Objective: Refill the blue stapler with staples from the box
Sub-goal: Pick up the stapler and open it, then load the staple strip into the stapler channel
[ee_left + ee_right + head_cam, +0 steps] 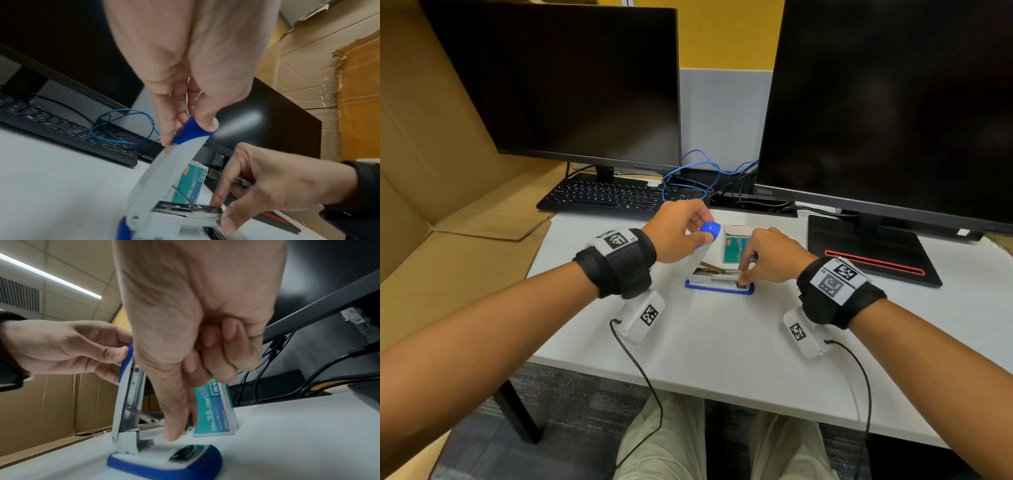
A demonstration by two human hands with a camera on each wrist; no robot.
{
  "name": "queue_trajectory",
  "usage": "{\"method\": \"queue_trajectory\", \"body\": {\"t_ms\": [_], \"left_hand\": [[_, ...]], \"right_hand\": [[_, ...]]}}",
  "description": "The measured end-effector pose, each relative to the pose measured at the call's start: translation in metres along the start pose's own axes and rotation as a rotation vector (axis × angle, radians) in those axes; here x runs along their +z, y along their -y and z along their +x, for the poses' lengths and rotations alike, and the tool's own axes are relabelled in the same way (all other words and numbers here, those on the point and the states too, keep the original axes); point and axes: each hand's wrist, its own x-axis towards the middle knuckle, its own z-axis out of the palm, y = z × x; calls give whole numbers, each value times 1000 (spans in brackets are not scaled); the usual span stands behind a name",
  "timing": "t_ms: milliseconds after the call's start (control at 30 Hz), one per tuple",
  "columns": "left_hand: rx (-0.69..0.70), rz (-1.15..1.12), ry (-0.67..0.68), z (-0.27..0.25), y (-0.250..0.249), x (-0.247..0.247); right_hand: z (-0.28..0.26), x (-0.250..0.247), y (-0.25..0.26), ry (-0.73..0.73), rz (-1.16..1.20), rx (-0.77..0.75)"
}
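The blue stapler (719, 287) lies on the white desk with its grey cover (168, 170) swung up. My left hand (705, 233) pinches the cover's blue tip (193, 131) and holds it raised. The metal magazine (185, 208) lies exposed. My right hand (744, 279) has thumb and forefinger at the magazine's front end (190, 421). A short metal staple strip (242, 181) sticks out between its curled fingers. The teal staple box (736, 248) stands upright just behind the stapler, and its label shows in the right wrist view (218, 415).
Two dark monitors (571, 89) (893, 102) stand at the back. A black keyboard (606, 197) and blue cables (688, 171) lie behind my left hand. A black monitor base with a red line (869, 253) lies to the right. Cardboard (431, 171) fills the left side.
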Motion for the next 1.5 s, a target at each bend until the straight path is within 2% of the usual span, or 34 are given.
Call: {"method": "queue_trajectory", "body": {"t_ms": [133,233,367,467,600,933,1066,1133,1200,1300,1500], "left_hand": [[-48,-72,8,-4,14,-14],[-108,-44,38,-7,26,-28],[-124,75,125,-14,36,-42],[-101,278,176,-17,41,-43],[-137,467,216,-24,53,-35],[-259,719,356,-24,50,-8],[-178,819,400,-23,37,-2],[-68,740,436,-23,33,7],[11,635,532,-27,25,15],[19,585,655,-35,16,25],[32,589,659,-37,16,28]], "right_hand": [[-4,-2,-8,16,16,-10],[-4,-4,-11,28,-11,-10],[-1,-9,-15,48,-54,-14],[2,-11,-15,57,-87,-9],[2,-10,-16,53,-99,-3],[-1,-10,-15,63,-127,5],[-2,-11,-12,61,-142,2],[-3,-11,-12,59,-148,-4],[-3,-10,-12,61,-151,-11],[-4,-10,-13,79,-155,-17],[-1,-18,-16,68,0,-7]]}}
